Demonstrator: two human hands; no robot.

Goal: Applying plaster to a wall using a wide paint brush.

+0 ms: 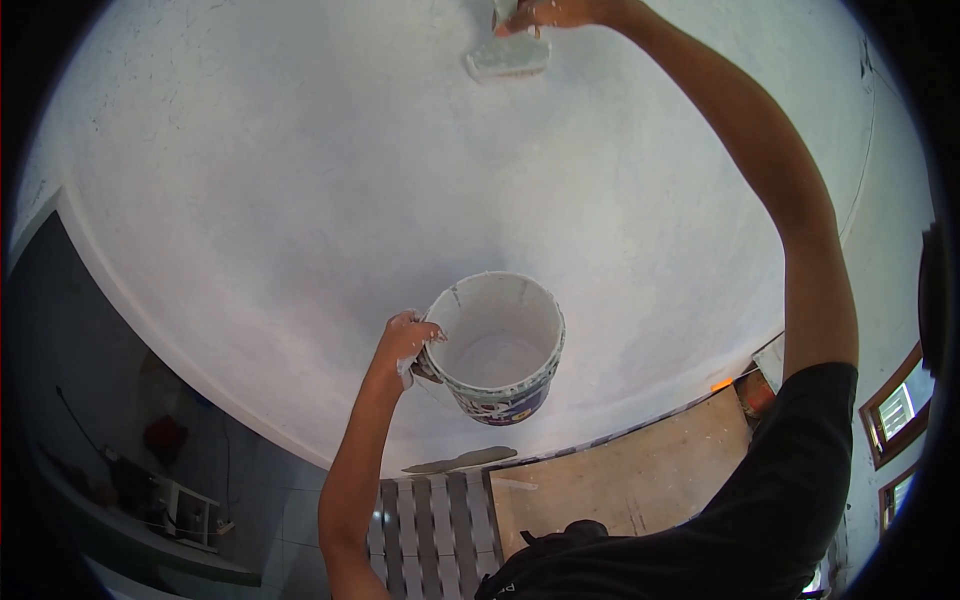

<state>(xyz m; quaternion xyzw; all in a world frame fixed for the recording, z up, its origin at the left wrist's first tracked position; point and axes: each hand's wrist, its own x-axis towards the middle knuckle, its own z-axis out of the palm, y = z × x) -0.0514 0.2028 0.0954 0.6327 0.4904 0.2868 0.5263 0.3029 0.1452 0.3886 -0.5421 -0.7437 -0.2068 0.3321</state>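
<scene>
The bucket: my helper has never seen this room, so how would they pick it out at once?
Face the broad whitish wall. Low in front of it, the person's left hand holds a round, open-topped bucket by its left side. Its deep, pale inside and dark, patterned outside set it apart from the wide, flat tool in the right hand above.

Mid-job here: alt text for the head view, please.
A person's right hand holds a wide, pale brush-like tool high before a white wall, while the left hand grips an open bucket near its rim. Below, to the right, is a tan board.
</scene>
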